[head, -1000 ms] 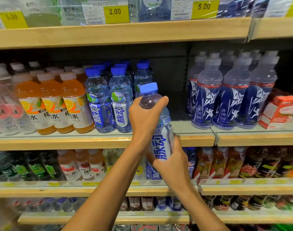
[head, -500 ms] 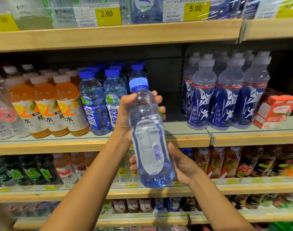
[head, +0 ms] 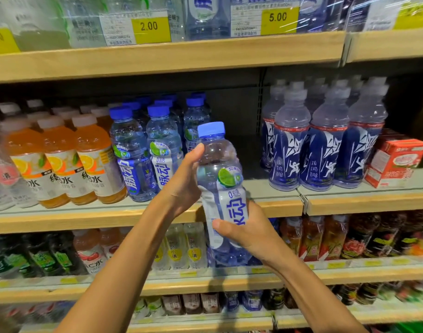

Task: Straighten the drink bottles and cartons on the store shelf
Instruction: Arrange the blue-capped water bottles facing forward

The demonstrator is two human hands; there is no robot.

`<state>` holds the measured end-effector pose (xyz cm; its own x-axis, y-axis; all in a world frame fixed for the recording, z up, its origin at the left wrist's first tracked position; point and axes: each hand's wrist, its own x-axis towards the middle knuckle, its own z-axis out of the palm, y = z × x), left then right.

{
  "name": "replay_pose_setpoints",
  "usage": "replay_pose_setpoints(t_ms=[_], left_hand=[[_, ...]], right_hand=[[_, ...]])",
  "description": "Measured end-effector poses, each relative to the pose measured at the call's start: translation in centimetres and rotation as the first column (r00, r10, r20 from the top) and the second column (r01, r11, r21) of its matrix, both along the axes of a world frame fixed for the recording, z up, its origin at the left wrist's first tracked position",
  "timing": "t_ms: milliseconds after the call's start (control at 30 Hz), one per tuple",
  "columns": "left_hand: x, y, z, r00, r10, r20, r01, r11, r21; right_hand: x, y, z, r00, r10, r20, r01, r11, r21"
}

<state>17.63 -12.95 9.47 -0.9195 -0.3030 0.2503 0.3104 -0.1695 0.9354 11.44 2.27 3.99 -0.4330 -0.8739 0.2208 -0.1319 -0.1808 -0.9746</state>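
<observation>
Head view: a person is clasping a blue-capped bottle (head: 226,188) upright, the left grip (head: 181,183) wrapping its shoulder and the right grip (head: 251,233) curling round its lower half, apparently facing the label forward before shelving it on the shelf (head: 277,205) just beyond.

1. The left hand (head: 182,186) gripped the upper body of a blue-capped drink bottle (head: 220,162), held upright in front of the middle shelf (head: 349,205).
2. The right hand (head: 252,233) curled round its lower label.
3. Matching blue-capped bottles (head: 131,159) stood just left of it; dark blue bottles (head: 321,152) and a red carton (head: 395,162) stood to the right.
</observation>
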Motion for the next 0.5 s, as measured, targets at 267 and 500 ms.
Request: replay_pose_setpoints(t_ms=[267,500], left_hand=[[0.3,-1.2,-4.6,0.842,0.475,-0.255,-0.387,0.203,-0.900],[-1.3,-3.9,-7.9,0.935,0.199,-0.294,-0.186,-0.432,-0.883]], right_hand=[[-4.4,-1.3,0.4,0.908,-0.395,-0.138,0.379,0.917,-0.126],[-8.2,-4.4,0.4,0.878,-0.446,-0.173,0.419,0.892,-0.169]])
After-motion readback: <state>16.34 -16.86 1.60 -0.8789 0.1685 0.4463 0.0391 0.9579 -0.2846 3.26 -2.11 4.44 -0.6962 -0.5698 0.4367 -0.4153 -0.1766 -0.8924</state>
